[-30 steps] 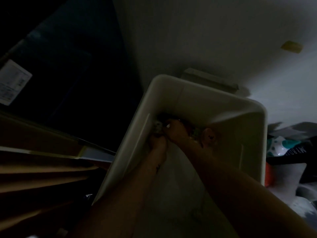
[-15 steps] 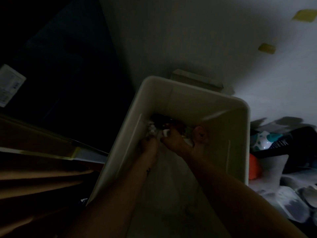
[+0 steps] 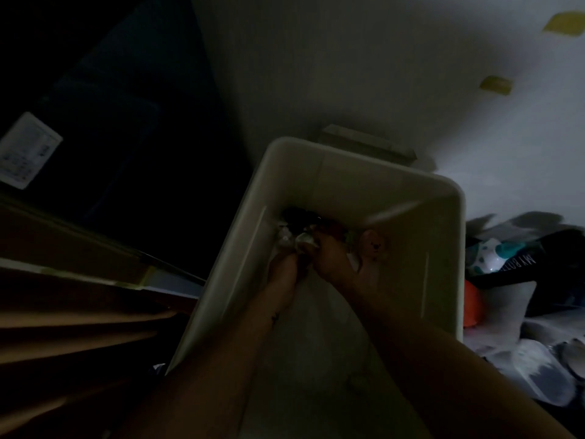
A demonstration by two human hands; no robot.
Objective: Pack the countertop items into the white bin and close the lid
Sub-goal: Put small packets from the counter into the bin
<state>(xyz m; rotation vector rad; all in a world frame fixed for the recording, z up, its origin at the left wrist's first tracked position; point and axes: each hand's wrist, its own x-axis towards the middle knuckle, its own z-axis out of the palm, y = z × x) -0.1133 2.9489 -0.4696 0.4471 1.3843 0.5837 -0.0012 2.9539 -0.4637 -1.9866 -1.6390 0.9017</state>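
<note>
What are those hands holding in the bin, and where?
The right hand seems to pinch a pale crumpled item at the bottom of the white bin; which part, and whether the left hand holds anything, cannot be told.

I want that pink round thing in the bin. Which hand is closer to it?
Right. The right hand sits just beside the pink round thing inside the white bin; the left hand is farther off, on the right hand's other side.
</note>
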